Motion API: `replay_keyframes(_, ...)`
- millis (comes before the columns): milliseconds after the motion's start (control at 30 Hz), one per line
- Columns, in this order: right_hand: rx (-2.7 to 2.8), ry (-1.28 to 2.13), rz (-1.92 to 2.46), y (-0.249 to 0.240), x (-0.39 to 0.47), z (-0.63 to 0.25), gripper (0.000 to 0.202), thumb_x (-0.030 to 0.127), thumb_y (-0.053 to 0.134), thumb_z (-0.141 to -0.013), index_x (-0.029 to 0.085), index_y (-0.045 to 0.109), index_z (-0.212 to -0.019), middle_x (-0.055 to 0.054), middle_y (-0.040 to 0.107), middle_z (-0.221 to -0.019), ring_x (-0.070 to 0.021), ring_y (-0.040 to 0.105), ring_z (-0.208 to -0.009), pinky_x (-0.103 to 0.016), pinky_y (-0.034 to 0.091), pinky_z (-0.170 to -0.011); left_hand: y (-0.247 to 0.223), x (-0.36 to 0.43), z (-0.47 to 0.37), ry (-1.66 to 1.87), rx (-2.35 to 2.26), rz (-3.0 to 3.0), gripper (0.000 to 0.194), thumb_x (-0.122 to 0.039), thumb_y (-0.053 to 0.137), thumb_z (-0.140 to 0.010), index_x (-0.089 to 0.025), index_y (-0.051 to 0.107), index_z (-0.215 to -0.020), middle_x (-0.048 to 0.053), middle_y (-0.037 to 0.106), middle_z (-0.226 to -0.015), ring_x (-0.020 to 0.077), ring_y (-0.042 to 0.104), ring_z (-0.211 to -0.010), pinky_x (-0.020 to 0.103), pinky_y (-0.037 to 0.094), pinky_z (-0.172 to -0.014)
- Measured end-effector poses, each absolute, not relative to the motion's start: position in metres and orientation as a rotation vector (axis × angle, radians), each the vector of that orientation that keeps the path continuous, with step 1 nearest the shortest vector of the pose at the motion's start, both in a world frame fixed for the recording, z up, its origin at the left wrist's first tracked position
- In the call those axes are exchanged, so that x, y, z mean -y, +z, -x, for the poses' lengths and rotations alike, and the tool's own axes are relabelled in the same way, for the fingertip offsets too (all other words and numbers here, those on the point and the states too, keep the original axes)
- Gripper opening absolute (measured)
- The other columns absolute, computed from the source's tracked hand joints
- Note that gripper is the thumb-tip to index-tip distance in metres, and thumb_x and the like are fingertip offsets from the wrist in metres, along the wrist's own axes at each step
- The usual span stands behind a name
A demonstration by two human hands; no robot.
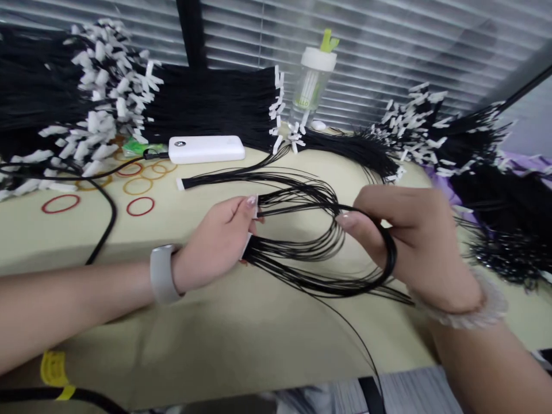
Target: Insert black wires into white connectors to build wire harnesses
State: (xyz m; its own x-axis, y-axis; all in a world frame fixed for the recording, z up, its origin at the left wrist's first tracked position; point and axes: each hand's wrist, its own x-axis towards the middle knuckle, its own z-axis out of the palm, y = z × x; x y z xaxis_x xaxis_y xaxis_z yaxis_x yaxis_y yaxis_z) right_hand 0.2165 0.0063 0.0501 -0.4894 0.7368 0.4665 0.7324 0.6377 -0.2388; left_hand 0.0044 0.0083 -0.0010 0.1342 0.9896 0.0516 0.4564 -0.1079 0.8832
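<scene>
Two white plugs (246, 246) sit in your left hand (215, 241), one above the other, its thumb pressing the upper one, the forearm coming in low from the left. Your right hand (414, 241) is curled around the bend of the black wires (390, 259), thumb pointing left, wrist bent with the knuckles high. The wires are looped between your two hands, just above the table (215, 345). By my reading you are partway: the strands are gathered and folded round, but several bow out loosely, one trails down past the table's near edge, and no tie shows on the loop, though your right fingers hide part of it. Just behind lies another wire bunch (202, 179) with its own white plug, in neither hand. Farther left, red and yellow rubber bands (140, 215) lie flat near a white power bank (207, 149), well apart from the loop. Beyond these, white-tipped wire heaps (211, 103) spread along the back, more piles (414, 118) sit to the right, and a bottle (314, 80) stands by the blinds (379, 34).
</scene>
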Motion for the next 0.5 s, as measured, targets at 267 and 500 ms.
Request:
replay_keyframes(267,2.752,0.684,1.032,0.02,-0.002,-0.192,0.031,0.03,0.036,-0.085,0.015,0.044,-0.06,0.004,0.044,-0.054,-0.0049,0.035,-0.049,-0.019,0.028,-0.049,0.0,-0.009,-0.007,0.958,-1.472,-1.696,0.04,-0.043,0.027,-0.085,-0.017,0.043,-0.059,-0.004,0.04,-0.046,0.0087,0.037,-0.042,0.021,0.029,-0.042)
replay_keyframes(500,2.705,0.427,0.97,0.007,0.002,-0.172,0.024,0.02,0.036,-0.083,0.014,0.049,-0.064,0.001,0.051,-0.059,-0.0059,0.04,-0.054,-0.019,0.03,-0.053,-0.001,-0.006,-0.006,0.939,-1.482,-1.737,0.039,-0.042,0.027,-0.086,-0.017,0.045,-0.061,-0.004,0.043,-0.048,0.0081,0.037,-0.042,0.021,0.029,-0.042)
